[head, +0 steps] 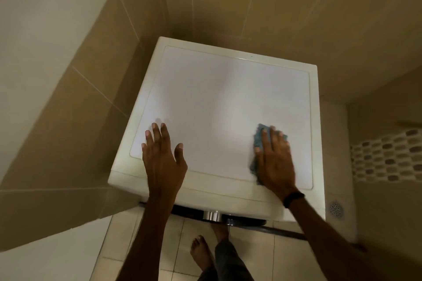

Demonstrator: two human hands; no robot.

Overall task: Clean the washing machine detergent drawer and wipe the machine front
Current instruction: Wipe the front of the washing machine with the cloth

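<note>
As a person leans over a white washing machine (217,98) in a tiled corner, the right hand (275,159) presses a blue cloth (259,137) flat against the top panel near its front right corner. The fingers lie straight and close together on the fabric, not curled round it. The left hand (162,155) rests palm-down toward the front left, fingers spread apart and holding nothing, apparently as a brace. The machine's front, the task's stated target, shows only as a sliver below the front edge, where a chrome dial (212,215) is visible; the detergent drawer is not in view. Wiping well here likely means even pressure through the whole palm, overlapping passes out to the panel's edge groove, and a clean fold of cloth before moving down to the front.
</note>
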